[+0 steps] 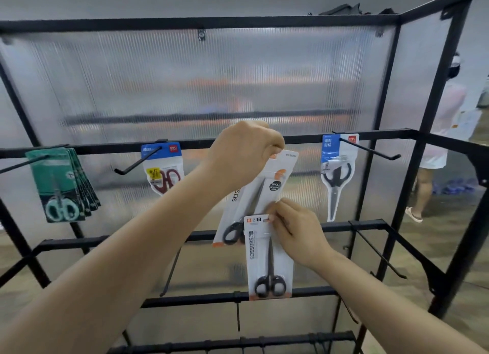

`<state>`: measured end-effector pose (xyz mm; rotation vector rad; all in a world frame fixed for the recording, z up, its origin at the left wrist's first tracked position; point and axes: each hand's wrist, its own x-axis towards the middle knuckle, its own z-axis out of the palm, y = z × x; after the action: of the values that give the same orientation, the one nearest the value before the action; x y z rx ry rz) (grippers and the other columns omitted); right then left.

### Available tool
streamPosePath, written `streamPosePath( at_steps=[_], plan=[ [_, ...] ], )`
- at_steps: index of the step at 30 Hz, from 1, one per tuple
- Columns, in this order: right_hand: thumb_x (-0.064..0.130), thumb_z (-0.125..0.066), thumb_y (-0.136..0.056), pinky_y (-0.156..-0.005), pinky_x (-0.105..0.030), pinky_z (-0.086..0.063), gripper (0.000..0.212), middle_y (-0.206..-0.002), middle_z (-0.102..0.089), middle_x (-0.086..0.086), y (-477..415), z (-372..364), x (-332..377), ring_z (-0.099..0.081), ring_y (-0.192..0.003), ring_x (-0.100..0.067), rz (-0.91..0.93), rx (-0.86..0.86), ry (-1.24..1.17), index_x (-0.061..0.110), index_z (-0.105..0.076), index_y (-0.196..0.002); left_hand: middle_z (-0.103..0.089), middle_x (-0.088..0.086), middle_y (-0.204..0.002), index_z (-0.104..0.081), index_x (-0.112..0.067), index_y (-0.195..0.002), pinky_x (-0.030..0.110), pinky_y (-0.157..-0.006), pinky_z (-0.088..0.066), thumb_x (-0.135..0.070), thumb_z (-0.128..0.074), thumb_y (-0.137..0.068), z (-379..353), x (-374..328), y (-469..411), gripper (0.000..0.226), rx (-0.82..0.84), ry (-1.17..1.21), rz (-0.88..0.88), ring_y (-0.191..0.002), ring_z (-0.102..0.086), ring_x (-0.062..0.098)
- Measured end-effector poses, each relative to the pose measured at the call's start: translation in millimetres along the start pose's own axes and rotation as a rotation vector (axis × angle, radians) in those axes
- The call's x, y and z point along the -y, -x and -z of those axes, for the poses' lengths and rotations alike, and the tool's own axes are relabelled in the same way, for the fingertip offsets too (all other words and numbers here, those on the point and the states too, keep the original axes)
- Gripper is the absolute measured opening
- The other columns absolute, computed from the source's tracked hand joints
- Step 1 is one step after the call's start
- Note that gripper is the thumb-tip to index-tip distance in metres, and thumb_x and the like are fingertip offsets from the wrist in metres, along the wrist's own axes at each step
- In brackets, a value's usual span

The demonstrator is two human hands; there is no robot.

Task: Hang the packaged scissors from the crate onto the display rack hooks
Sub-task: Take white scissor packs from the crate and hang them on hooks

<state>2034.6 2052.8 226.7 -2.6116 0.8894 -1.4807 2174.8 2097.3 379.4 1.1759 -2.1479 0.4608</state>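
Two white card packs of black-handled scissors in hand, in front of the black metal display rack (105, 148).
Item 1: upper white pack (267, 189), tilted, top edge gripped in my left hand (246, 155) at the middle rail; my hand hides any hook.
Item 2: lower white pack (267, 261), upright, top pinched by my right hand (296, 229), overlapping item 1's lower end.
On hooks: stack of green packs (63, 184), blue-topped pack of red scissors (164, 168), blue-topped pack of black scissors (337, 173).
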Motion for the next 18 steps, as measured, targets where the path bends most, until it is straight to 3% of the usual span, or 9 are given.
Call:
streamPosePath(
  at_steps=[4,13,18],
  plan=[
    [0.024,-0.040,-0.090,-0.050,-0.033,-0.045,0.025,-0.075,-0.055,0.005,-0.7,4.6,0.2,-0.051,-0.062,-0.014,-0.008,-0.008,0.041,0.010,-0.058,-0.081,-0.070,0.001,-0.093,-0.075,-0.010,-0.097,0.029,-0.082,-0.047,-0.015,-0.056,-0.092,-0.5,2.4,-3.1,0.020,0.008,0.039,0.021,-0.086,-0.062,0.015],
    [0.025,-0.039,-0.089,-0.052,-0.030,-0.044,0.024,-0.079,-0.056,0.006,-9.6,26.9,14.8,-0.049,-0.061,-0.010,-0.040,-0.092,0.015,0.010,-0.056,-0.080,-0.070,-0.002,-0.088,-0.075,-0.013,-0.093,0.022,-0.080,-0.048,-0.014,-0.063,-0.087,-5.1,7.1,-10.5,0.014,0.110,0.225,0.123,-0.083,-0.062,0.009],
    [0.022,-0.042,-0.090,-0.064,-0.039,-0.050,0.021,-0.087,-0.062,0.003,-13.2,34.1,14.9,-0.058,-0.076,-0.016,-0.054,-0.138,-0.050,0.012,-0.058,-0.084,-0.067,-0.006,-0.082,-0.075,-0.012,-0.094,0.004,-0.070,-0.039,-0.014,-0.064,-0.087,-5.4,12.1,-11.4,0.013,0.161,0.229,0.077,-0.076,-0.057,0.003]
  ],
)
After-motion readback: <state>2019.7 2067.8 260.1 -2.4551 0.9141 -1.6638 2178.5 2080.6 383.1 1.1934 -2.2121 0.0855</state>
